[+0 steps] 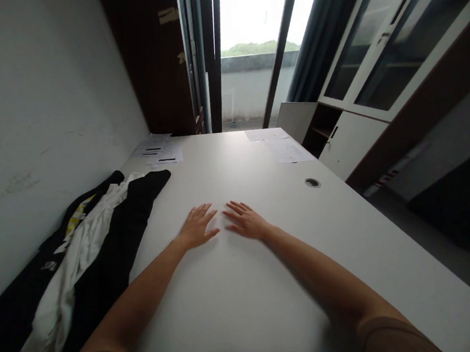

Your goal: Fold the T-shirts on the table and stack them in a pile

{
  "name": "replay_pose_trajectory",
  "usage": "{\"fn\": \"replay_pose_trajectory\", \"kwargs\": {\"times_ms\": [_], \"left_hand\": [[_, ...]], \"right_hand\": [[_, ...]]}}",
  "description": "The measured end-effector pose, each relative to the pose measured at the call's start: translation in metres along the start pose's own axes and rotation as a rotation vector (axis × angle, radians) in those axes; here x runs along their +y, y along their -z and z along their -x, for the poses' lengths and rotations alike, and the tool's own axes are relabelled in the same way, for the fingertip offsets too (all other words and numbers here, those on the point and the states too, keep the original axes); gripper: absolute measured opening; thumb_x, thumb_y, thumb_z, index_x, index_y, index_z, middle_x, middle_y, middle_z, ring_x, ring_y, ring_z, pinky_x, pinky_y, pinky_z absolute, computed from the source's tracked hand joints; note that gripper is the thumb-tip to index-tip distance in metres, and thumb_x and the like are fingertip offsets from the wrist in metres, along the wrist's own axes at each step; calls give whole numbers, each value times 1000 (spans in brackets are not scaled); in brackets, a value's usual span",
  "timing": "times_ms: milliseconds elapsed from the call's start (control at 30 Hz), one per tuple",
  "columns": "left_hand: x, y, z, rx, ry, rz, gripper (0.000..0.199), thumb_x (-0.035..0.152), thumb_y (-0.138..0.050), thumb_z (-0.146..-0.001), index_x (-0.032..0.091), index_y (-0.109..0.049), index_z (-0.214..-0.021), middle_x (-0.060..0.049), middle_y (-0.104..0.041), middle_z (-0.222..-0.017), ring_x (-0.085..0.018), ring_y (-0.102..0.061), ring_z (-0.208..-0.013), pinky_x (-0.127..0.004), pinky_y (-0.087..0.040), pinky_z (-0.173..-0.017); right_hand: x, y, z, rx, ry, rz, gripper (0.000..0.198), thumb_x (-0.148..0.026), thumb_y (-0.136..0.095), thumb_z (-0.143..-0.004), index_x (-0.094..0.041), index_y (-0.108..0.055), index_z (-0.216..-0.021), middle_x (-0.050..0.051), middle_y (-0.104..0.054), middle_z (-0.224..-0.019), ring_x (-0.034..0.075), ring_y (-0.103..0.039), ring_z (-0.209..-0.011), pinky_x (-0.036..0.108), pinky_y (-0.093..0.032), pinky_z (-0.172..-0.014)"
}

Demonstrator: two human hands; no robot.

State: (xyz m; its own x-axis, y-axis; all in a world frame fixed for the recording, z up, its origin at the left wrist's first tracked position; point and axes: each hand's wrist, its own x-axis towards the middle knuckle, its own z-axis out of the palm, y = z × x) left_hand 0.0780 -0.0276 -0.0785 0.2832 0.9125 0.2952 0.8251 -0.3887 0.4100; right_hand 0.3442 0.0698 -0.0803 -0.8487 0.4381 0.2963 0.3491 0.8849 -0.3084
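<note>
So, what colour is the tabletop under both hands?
The tabletop is plain white, seen best in the head view.

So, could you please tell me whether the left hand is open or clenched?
Open: the left hand rests palm down on the white table, its fingers extended.

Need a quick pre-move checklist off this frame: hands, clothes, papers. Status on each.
1. Hands free: ok. Left hand and right hand are spread, palms down, holding nothing visible.
2. Hands apart: ok. A narrow gap separates them.
3. Left forearm off the near black garment: cannot tell. They overlap in view.
4. Clothes separated: not ok. The white garment lies between black ones.
5. Hands off the papers: ok. Left papers and right papers lie beyond both hands.
</note>
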Motion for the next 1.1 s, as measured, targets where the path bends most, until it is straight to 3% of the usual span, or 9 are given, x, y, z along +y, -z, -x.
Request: {"fn": "replay_pose_trajectory", "kwargs": {"times_ms": [333, 533, 833, 1100], "left_hand": [[-8, -6, 0, -108, 20, 35, 73, 65, -60, -90, 33, -47, -154, -10, -33, -166, -36, -25, -154, -58, -5, -124], [-14, -11, 0, -96, 18, 85, 76, 71, -61, -88, 34, -48, -153, -8, -31, -167, -35, -22, -155, -56, -1, -125], [-8, -6, -1, -261, 21, -241, 84, 78, -36, -95, 32, -23, -165, -6, -12, -172, -31, -8, -159, -55, 0, -126], [-7, -6, -1, -239, -10, -285, 84, 77, -36, -96, 34, -18, -165, -5, -7, -173, -32, -6, -159, -55, -2, -126]], "right_hand": [[0, -1, 0, -41, -3, -23, 65, -58, -53, -100, -33, -40, -159, 8, -33, -165, 31, -29, -153, 57, -23, -124], [0, -4, 0, -74, -10, -3, 68, -63, -49, -100, -32, -39, -159, 9, -30, -166, 31, -28, -154, 56, -18, -125], [-4, 4, -5, -275, -30, 87, 87, -77, -36, -97, -27, -17, -166, 9, -7, -170, 31, -10, -158, 54, -8, -127], [-5, 2, -6, -263, -36, 87, 88, -77, -38, -97, -27, -17, -166, 8, -8, -170, 32, -9, -158, 55, -6, -127]]}}
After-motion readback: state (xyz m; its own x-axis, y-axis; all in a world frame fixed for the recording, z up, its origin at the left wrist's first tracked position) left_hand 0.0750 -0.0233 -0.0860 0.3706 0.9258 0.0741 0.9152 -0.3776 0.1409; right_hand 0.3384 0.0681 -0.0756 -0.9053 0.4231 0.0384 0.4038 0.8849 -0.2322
